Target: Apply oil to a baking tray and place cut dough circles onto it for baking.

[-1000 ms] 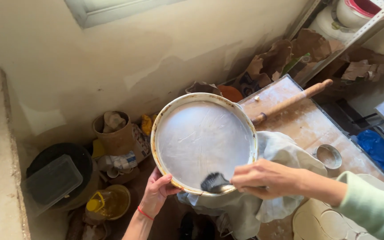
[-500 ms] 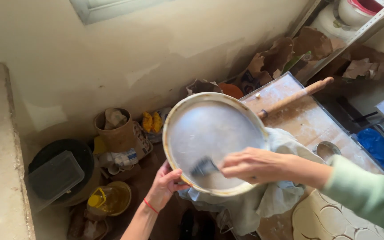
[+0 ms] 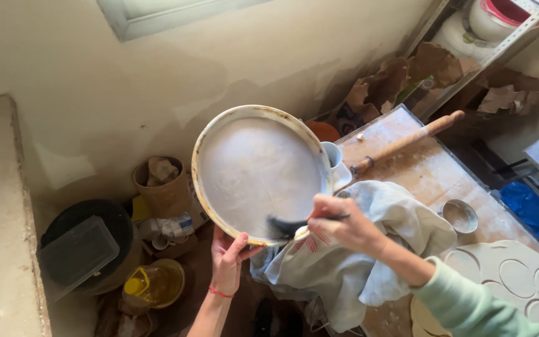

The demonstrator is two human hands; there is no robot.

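Observation:
A round white plate with a stained rim is tilted up over the floor, its face towards me. My left hand grips it from below at the lower rim. My right hand holds a small dark-bristled brush whose bristles touch the plate's lower right part. A grey-white cloth hangs beneath my right hand over the table's edge.
A wooden table at the right carries a rolling pin, a white cup, a small metal bowl and a rolled clay sheet with round cut-outs. On the floor stand a black bucket, a brown pot and a yellow jug.
The plate has shifted from side to side in view and tilted. The brush has swept along the plate's lower part, moving left and then back right near the rim.

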